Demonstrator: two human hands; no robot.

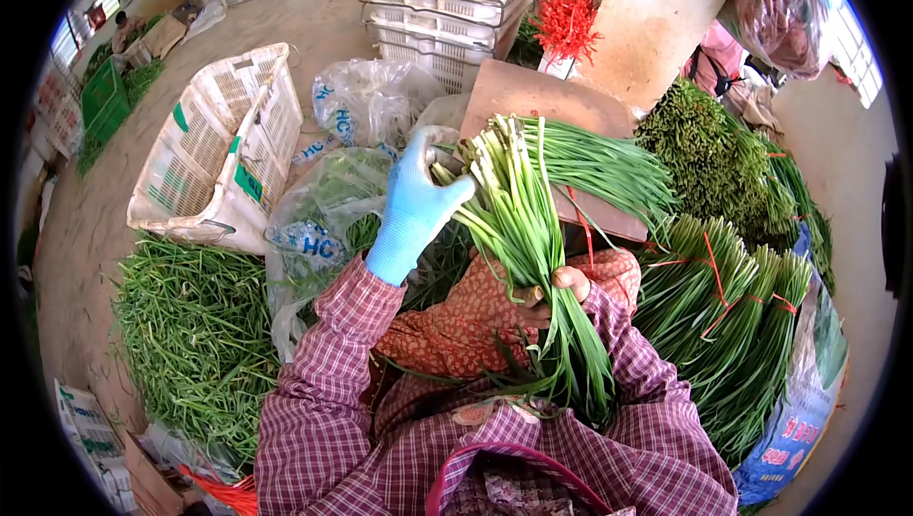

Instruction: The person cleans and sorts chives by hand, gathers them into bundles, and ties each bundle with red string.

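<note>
My right hand (557,295), bare, is wrapped round the middle of a thick bunch of garlic chives (518,202). The bunch's pale stem ends point away from me, and its green leaves (580,354) hang over my lap. At the stem ends, my left hand (418,191) wears a blue and grey glove. Its thumb and fingers curl round some stems at the bunch's left side; the fingertips are partly hidden. Behind the bunch, more chives (609,169) lie across a brown board (547,97). A red tie (582,221) hangs at the board's front edge.
Loose greens are heaped (195,335) at left, beside a white plastic crate (214,145) and clear plastic bags (371,102). On the right lie tied bundles (723,326). Stacked crates (437,17) and a cluster of red ties (566,26) stand beyond the board.
</note>
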